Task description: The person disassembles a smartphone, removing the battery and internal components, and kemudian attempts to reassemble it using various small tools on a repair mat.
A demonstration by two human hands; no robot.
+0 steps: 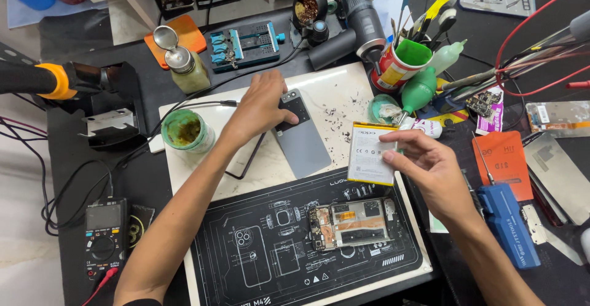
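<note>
Landmark: the black repair mat, printed with white phone outlines, is taken as the reference for every place below.
Opened phone: a phone body with its innards exposed is seen lying on the mat, right of the mat's middle, touched by neither hand.
Back cover: a grey back cover is laid on the white board just beyond the mat's far edge.
Battery: a flat white battery with yellow edging is held above the mat's far right corner, apart from the phone body.
Done so far: the cover is judged to be already off and the battery already out of the body, since the bay looks bare.
Left to do: nothing is seen fitted back; battery and cover are both outside the body.
Left hand: the left hand is stretched forward past the mat's far edge, palm down, fingers spread and pressed on the cover's camera end; nothing is gripped.
Right hand: the right hand is bent inward from the mat's right side, and the battery's right edge is pinched between thumb and fingers.
Nearby: a green-rimmed jar is stood beyond the mat's far left corner; a blue tool is laid right of the mat.
</note>
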